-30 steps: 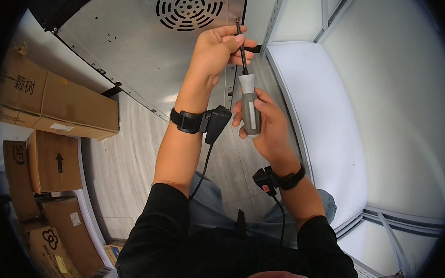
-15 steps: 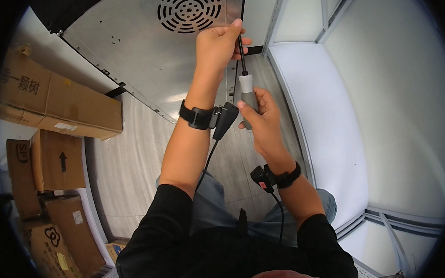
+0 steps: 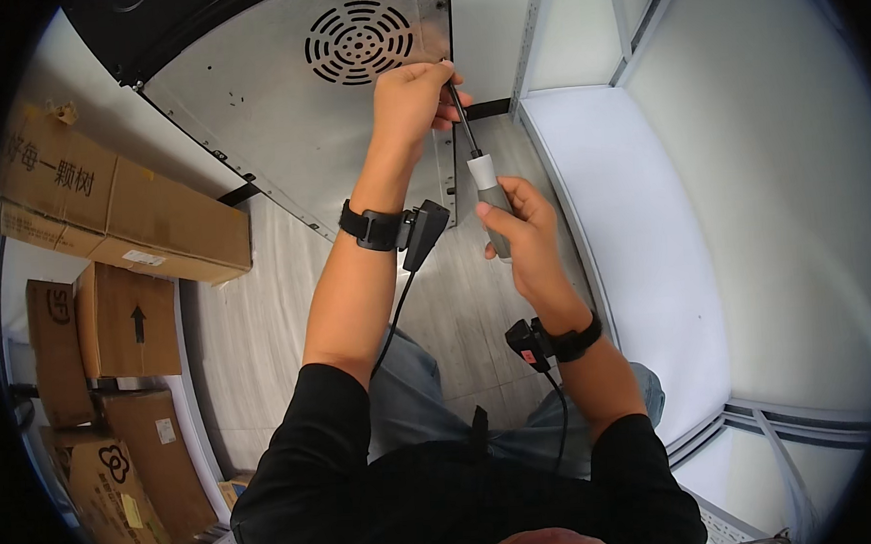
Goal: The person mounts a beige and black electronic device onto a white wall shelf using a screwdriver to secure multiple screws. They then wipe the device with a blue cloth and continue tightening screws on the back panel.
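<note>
My right hand (image 3: 531,239) is wrapped round the grey handle of a screwdriver (image 3: 491,187), which has a pale collar and a long dark shaft. The shaft leans up and to the left, toward the right edge of a metal panel (image 3: 255,134). At its far end, my left hand (image 3: 411,103) is closed, thumb and forefinger pinched about the tip of the shaft. Whether a screw is also between those fingers is hidden. The panel is silvery, with a round vent grille of curved slots.
Cardboard boxes (image 3: 176,220) are stacked on shelving at the left. A white shelf (image 3: 638,224) with a metal frame runs along the right. Wood-look floor (image 3: 262,309) lies below my arms. A black strap with a small cabled device (image 3: 424,236) sits on each wrist.
The screwdriver has gone from nearly upright to a clear leftward tilt at its tip. My left hand has shifted slightly left and down, my right hand slightly right. The view has moved a little.
</note>
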The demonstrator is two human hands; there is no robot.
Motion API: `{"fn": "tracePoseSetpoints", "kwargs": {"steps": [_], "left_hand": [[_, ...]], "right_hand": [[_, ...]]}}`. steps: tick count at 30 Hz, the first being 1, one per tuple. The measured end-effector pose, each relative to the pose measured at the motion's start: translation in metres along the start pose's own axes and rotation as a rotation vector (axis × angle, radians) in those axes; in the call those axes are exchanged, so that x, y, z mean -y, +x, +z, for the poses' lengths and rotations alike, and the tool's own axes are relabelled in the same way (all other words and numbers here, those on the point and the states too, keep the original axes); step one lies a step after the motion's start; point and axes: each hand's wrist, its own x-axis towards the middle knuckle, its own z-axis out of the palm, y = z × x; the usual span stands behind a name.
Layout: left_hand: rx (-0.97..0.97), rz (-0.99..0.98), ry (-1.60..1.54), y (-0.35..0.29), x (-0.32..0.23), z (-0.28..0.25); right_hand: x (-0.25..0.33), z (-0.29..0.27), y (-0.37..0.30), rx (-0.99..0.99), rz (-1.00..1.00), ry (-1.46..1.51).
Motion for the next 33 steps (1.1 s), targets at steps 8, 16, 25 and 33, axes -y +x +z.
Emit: {"fn": "tracePoseSetpoints", "kwargs": {"steps": [8,16,25,33], "left_hand": [[0.146,0.022,-0.204,-0.011,-0.005,0.024],[0.668,-0.046,-0.452,-0.005,0.044,0.101],[0.827,-0.315,-0.106,-0.015,0.195,0.251],[0.924,0.017,0.426,-0.081,0.325,0.386]], "right_hand": [[0.05,-0.046,-0.018,-0.041,0.037,-0.101],[0.114,-0.173,-0.05,-0.029,0.038,-0.404],[-0.029,-0.345,-0.133,-0.315,0.132,-0.137],[-0.164,-0.403,-0.191,-0.873,0.068,0.336]]}}
